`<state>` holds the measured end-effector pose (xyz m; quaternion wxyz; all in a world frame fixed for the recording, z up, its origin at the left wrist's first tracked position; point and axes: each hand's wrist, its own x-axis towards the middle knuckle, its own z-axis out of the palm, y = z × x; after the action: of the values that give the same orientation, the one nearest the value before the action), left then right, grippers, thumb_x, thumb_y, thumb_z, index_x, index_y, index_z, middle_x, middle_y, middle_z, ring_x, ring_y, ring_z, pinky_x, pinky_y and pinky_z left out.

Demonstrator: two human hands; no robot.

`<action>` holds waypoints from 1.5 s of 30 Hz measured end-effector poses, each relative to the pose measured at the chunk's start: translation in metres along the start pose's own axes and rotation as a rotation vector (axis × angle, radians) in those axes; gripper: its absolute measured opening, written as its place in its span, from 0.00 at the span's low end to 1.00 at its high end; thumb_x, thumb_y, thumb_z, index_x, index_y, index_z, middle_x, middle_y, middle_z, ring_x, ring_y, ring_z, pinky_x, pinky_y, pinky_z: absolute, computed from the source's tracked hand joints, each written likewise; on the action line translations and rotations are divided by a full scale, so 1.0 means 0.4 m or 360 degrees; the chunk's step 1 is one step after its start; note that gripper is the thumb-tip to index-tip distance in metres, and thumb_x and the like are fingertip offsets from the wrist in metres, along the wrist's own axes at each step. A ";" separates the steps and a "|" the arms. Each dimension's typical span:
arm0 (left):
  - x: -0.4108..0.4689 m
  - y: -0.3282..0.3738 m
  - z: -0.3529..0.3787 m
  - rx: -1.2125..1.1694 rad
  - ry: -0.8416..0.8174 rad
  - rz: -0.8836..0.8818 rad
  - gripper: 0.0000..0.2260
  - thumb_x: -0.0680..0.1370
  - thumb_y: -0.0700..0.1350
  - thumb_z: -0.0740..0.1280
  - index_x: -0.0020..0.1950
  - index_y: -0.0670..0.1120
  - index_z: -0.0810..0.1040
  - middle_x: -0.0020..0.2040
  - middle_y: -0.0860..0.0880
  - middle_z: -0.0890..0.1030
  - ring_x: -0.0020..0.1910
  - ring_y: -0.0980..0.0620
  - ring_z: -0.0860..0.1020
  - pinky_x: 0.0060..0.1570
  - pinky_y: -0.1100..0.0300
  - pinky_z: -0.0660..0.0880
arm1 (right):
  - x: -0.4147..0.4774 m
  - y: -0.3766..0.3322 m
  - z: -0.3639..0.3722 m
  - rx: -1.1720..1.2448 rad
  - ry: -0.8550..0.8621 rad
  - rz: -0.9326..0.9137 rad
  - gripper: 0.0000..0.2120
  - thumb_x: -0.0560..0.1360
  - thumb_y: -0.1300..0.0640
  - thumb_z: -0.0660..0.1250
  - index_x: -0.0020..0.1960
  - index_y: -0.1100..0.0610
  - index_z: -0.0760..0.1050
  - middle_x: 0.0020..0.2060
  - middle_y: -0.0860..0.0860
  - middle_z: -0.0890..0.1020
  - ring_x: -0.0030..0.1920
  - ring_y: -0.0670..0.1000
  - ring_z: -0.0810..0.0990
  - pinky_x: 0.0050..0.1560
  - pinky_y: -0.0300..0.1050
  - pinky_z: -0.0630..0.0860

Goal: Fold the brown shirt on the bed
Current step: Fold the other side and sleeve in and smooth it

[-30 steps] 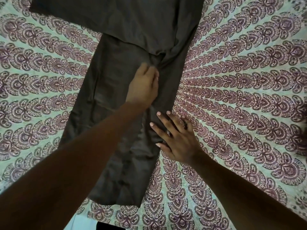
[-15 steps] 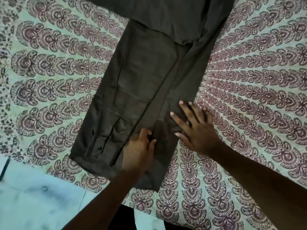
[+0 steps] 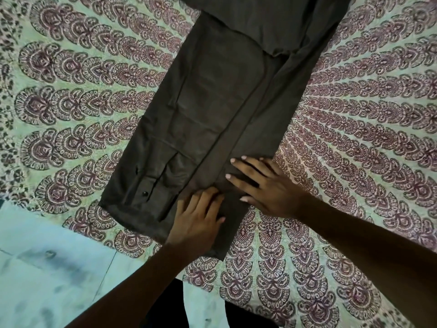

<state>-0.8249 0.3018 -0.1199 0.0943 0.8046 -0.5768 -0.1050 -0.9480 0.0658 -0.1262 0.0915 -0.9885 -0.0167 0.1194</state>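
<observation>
Both palms flat, fingers spread: left hand (image 3: 197, 223) and right hand (image 3: 267, 188) press the near end of the dark brown cotton shirt (image 3: 212, 110); paisley-print bedsheet (image 3: 354, 138) underneath, pale floor (image 3: 42, 268) near-left.

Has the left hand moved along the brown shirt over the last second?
Yes. The left hand slid down the brown shirt from beside the folded upper part to the cuffed near end, level with the button.

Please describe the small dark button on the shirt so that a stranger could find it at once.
Start at the brown shirt lying on the patterned bedsheet. Follow it down to the cuff, left of the left hand. The button is a round glossy dot there, darker than the cloth.
</observation>
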 end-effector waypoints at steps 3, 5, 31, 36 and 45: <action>-0.038 -0.029 0.008 0.0132 -0.0158 0.0079 0.29 0.78 0.62 0.66 0.76 0.49 0.74 0.73 0.51 0.76 0.69 0.49 0.76 0.62 0.44 0.64 | -0.005 0.050 -0.007 -0.0096 -0.0053 -0.0089 0.29 0.85 0.36 0.51 0.83 0.43 0.56 0.84 0.53 0.53 0.83 0.57 0.55 0.75 0.63 0.60; -0.041 -0.039 0.009 0.0156 -0.0191 0.0101 0.31 0.78 0.63 0.64 0.77 0.49 0.72 0.73 0.51 0.76 0.70 0.50 0.76 0.62 0.41 0.64 | -0.006 0.116 -0.021 -0.0116 -0.0027 0.0132 0.29 0.83 0.33 0.51 0.82 0.36 0.53 0.85 0.50 0.49 0.83 0.56 0.53 0.76 0.65 0.58; 0.311 -0.006 -0.066 0.0014 -0.0141 0.0567 0.26 0.75 0.54 0.69 0.71 0.46 0.76 0.76 0.45 0.71 0.71 0.44 0.73 0.63 0.48 0.71 | 0.055 0.356 -0.120 -0.0063 -0.0079 0.0550 0.37 0.79 0.27 0.45 0.84 0.43 0.51 0.85 0.51 0.50 0.84 0.55 0.50 0.79 0.64 0.53; 0.497 -0.022 -0.066 0.0155 -0.0435 0.0571 0.41 0.69 0.63 0.72 0.78 0.47 0.69 0.79 0.48 0.68 0.76 0.45 0.68 0.68 0.44 0.66 | 0.063 0.433 -0.144 0.0037 -0.0023 0.0770 0.38 0.79 0.28 0.43 0.83 0.46 0.56 0.83 0.55 0.55 0.83 0.58 0.55 0.78 0.63 0.54; 0.743 0.038 -0.019 0.0204 -0.0038 0.0543 0.27 0.79 0.57 0.64 0.74 0.45 0.71 0.76 0.43 0.70 0.72 0.42 0.70 0.65 0.44 0.69 | 0.143 0.592 -0.259 0.0049 0.0131 0.0983 0.26 0.81 0.43 0.50 0.71 0.53 0.73 0.68 0.55 0.76 0.70 0.59 0.71 0.67 0.61 0.62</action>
<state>-0.7438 0.0154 -0.1263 0.0523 0.6981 -0.7116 -0.0602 -0.8648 -0.1820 -0.0843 0.0665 -0.9493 0.2900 0.1016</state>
